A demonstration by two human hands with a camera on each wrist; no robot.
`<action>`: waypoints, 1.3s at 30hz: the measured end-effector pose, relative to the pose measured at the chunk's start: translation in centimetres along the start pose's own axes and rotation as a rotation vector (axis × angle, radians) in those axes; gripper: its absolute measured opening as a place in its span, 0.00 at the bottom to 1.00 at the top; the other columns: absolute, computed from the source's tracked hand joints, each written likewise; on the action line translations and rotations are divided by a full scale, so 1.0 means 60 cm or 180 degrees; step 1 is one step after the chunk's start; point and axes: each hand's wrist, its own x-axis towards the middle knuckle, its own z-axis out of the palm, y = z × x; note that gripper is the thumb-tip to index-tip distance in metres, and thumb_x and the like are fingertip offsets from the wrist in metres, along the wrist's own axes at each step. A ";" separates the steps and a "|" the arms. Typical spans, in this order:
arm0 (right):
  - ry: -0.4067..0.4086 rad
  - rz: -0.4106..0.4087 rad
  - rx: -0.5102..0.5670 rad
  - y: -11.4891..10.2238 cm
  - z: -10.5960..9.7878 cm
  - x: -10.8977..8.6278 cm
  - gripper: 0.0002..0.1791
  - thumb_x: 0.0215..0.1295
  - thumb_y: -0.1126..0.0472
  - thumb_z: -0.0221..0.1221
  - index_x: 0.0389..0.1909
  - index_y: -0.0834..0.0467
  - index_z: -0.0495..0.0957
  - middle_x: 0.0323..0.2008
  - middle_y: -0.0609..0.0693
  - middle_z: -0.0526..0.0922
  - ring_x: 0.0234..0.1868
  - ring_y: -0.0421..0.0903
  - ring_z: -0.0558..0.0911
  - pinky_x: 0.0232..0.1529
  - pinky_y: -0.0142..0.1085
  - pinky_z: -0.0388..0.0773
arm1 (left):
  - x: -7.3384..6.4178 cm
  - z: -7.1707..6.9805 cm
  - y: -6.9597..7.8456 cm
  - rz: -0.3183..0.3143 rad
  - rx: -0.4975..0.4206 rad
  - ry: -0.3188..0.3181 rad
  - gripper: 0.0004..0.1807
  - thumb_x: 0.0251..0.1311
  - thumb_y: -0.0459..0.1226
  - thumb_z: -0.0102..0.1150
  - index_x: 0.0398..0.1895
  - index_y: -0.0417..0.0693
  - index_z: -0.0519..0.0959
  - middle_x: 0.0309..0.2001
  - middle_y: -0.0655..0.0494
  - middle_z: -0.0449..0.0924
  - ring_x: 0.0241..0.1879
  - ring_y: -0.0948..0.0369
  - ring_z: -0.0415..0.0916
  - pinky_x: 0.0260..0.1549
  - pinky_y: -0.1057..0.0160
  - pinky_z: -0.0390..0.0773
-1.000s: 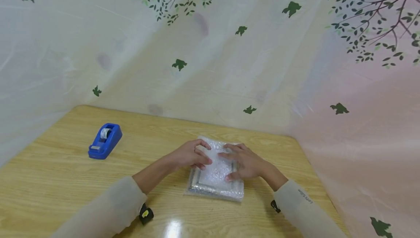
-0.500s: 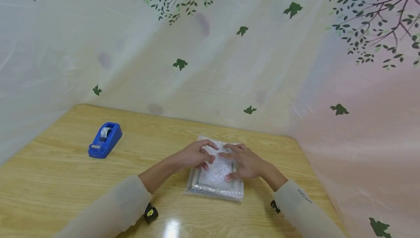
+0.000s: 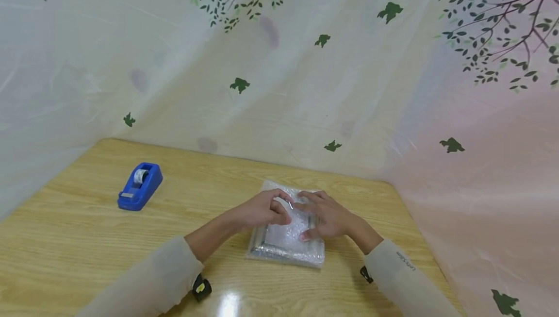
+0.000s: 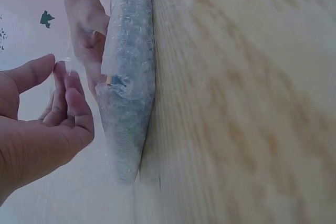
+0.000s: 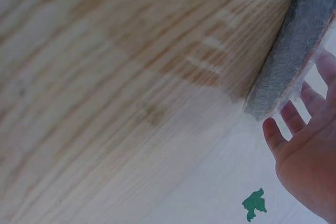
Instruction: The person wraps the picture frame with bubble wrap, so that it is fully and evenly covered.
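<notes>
A flat, frame-like item wrapped in bubble wrap [image 3: 286, 254] lies on the wooden table, its rectangular border showing through the plastic. Over its upper part, my left hand [image 3: 264, 208] pinches a small strip of clear tape [image 4: 69, 65] between thumb and forefinger, the other fingers curled. My right hand [image 3: 329, 216] rests on the right side of the package with its fingers spread. In the left wrist view, the wrap's side [image 4: 131, 51] shows a small gap with something blue and orange inside. The right wrist view has the fingertips along the package's top edge.
A blue tape dispenser [image 3: 139, 187] with a roll of tape stands at the left of the wooden table [image 3: 78, 239]. Behind and to the right hangs a pale curtain [image 3: 279, 89] printed with leaves and branches, right up to the table's edges.
My left hand has moved a little right over the package, closer to the right hand, and its thumb and forefinger have drawn together. The right hand and the package stay in place.
</notes>
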 end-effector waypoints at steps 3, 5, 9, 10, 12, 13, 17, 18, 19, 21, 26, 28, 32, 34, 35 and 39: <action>0.0004 -0.0005 -0.0014 0.002 0.001 0.001 0.46 0.60 0.30 0.64 0.76 0.47 0.68 0.77 0.58 0.60 0.71 0.61 0.63 0.66 0.66 0.64 | 0.000 0.002 0.000 0.0019 -0.0098 0.0014 0.26 0.63 0.28 0.65 0.63 0.40 0.69 0.41 0.47 0.85 0.34 0.57 0.83 0.34 0.61 0.79; 0.0006 -0.0013 -0.0030 0.002 0.002 0.001 0.46 0.60 0.30 0.63 0.75 0.47 0.68 0.77 0.59 0.60 0.71 0.62 0.63 0.66 0.66 0.63 | 0.000 0.003 0.000 -0.0009 -0.0178 0.0018 0.28 0.63 0.27 0.65 0.65 0.41 0.68 0.44 0.46 0.84 0.30 0.56 0.83 0.29 0.62 0.77; 0.0015 -0.0032 -0.0052 0.004 0.002 0.001 0.46 0.60 0.30 0.63 0.75 0.47 0.68 0.77 0.59 0.60 0.71 0.63 0.62 0.66 0.67 0.63 | 0.004 0.005 -0.002 -0.0111 -0.0241 0.0068 0.27 0.67 0.31 0.64 0.67 0.43 0.67 0.49 0.44 0.84 0.26 0.55 0.83 0.26 0.63 0.75; 0.0017 -0.0031 -0.0049 0.004 0.002 0.001 0.45 0.60 0.30 0.63 0.75 0.47 0.68 0.77 0.59 0.60 0.71 0.63 0.62 0.66 0.67 0.63 | 0.005 0.006 -0.002 -0.0143 -0.0224 0.0106 0.25 0.68 0.32 0.64 0.66 0.43 0.68 0.49 0.44 0.85 0.25 0.56 0.83 0.25 0.63 0.74; 0.0026 -0.0027 -0.0038 0.004 0.002 0.001 0.46 0.60 0.30 0.63 0.76 0.47 0.68 0.77 0.58 0.60 0.71 0.63 0.63 0.66 0.67 0.63 | 0.009 0.010 -0.003 -0.0191 -0.0171 0.0190 0.22 0.69 0.34 0.63 0.63 0.41 0.70 0.47 0.45 0.87 0.23 0.57 0.83 0.24 0.64 0.73; 0.0030 -0.0025 -0.0024 0.004 0.002 0.001 0.46 0.60 0.30 0.63 0.76 0.46 0.68 0.77 0.58 0.60 0.71 0.63 0.63 0.66 0.66 0.63 | 0.010 0.012 -0.003 -0.0214 -0.0153 0.0219 0.21 0.68 0.33 0.63 0.62 0.41 0.71 0.46 0.46 0.88 0.23 0.58 0.82 0.23 0.65 0.72; 0.0049 -0.0025 -0.0001 0.003 0.002 0.002 0.47 0.60 0.30 0.64 0.77 0.44 0.66 0.77 0.58 0.60 0.71 0.62 0.63 0.65 0.66 0.64 | 0.011 0.023 -0.001 -0.0250 -0.0092 0.0301 0.22 0.64 0.31 0.66 0.59 0.39 0.72 0.40 0.50 0.89 0.21 0.61 0.81 0.21 0.67 0.71; 0.0056 -0.0029 0.0000 0.002 0.002 0.002 0.47 0.60 0.30 0.64 0.77 0.44 0.65 0.77 0.58 0.60 0.71 0.63 0.63 0.65 0.66 0.63 | 0.012 0.026 -0.001 -0.0258 -0.0080 0.0314 0.22 0.63 0.31 0.67 0.59 0.39 0.73 0.39 0.51 0.89 0.20 0.61 0.81 0.21 0.68 0.71; 0.0057 -0.0032 0.0001 0.002 0.001 0.002 0.47 0.59 0.30 0.64 0.77 0.44 0.65 0.77 0.58 0.60 0.71 0.63 0.63 0.65 0.66 0.63 | 0.012 0.028 -0.001 -0.0266 -0.0081 0.0332 0.22 0.63 0.30 0.67 0.58 0.39 0.73 0.38 0.51 0.89 0.20 0.61 0.81 0.22 0.68 0.72; 0.0060 -0.0036 0.0004 0.001 0.000 0.002 0.47 0.59 0.30 0.65 0.77 0.44 0.66 0.77 0.58 0.61 0.71 0.63 0.63 0.66 0.66 0.63 | 0.014 0.031 -0.003 -0.0274 -0.0105 0.0390 0.22 0.62 0.29 0.68 0.58 0.37 0.73 0.37 0.50 0.89 0.20 0.61 0.80 0.22 0.68 0.73; 0.0052 -0.0033 0.0015 -0.001 -0.002 0.000 0.46 0.59 0.32 0.65 0.76 0.46 0.68 0.77 0.58 0.61 0.71 0.62 0.63 0.66 0.66 0.63 | 0.019 0.034 -0.009 -0.0299 -0.0033 0.0536 0.21 0.60 0.26 0.68 0.55 0.37 0.74 0.34 0.51 0.89 0.20 0.61 0.80 0.20 0.69 0.73; 0.0047 -0.0027 0.0012 -0.001 -0.002 0.000 0.46 0.59 0.32 0.65 0.75 0.47 0.68 0.77 0.59 0.61 0.71 0.63 0.62 0.66 0.66 0.63 | 0.019 0.035 -0.010 -0.0295 0.0052 0.0576 0.21 0.58 0.24 0.67 0.54 0.37 0.74 0.33 0.52 0.88 0.19 0.61 0.80 0.18 0.69 0.72; 0.0029 -0.0007 -0.0002 0.000 0.000 0.001 0.46 0.59 0.32 0.65 0.75 0.48 0.69 0.77 0.59 0.61 0.71 0.63 0.63 0.66 0.66 0.62 | 0.019 0.039 -0.011 -0.0223 0.0204 0.0634 0.23 0.51 0.20 0.65 0.52 0.35 0.74 0.30 0.53 0.87 0.19 0.61 0.80 0.17 0.69 0.75; 0.0016 0.0010 -0.0008 0.000 0.000 0.001 0.46 0.59 0.31 0.65 0.75 0.48 0.69 0.77 0.58 0.61 0.71 0.64 0.62 0.67 0.66 0.62 | 0.019 0.041 -0.012 -0.0183 0.0262 0.0656 0.24 0.49 0.19 0.65 0.51 0.34 0.74 0.29 0.52 0.86 0.19 0.60 0.79 0.17 0.69 0.76; 0.0012 0.0016 -0.0014 0.000 0.001 0.001 0.46 0.59 0.31 0.65 0.75 0.48 0.69 0.77 0.58 0.61 0.71 0.64 0.62 0.67 0.66 0.62 | 0.019 0.042 -0.013 -0.0164 0.0284 0.0672 0.24 0.48 0.19 0.66 0.50 0.34 0.74 0.29 0.51 0.86 0.19 0.59 0.79 0.17 0.68 0.76; 0.0010 0.0024 -0.0023 0.001 0.000 0.000 0.46 0.59 0.31 0.65 0.75 0.49 0.69 0.77 0.58 0.61 0.71 0.64 0.62 0.67 0.66 0.61 | 0.022 0.047 -0.017 -0.0135 0.0434 0.0778 0.25 0.46 0.18 0.69 0.49 0.34 0.74 0.28 0.51 0.85 0.17 0.59 0.79 0.15 0.68 0.76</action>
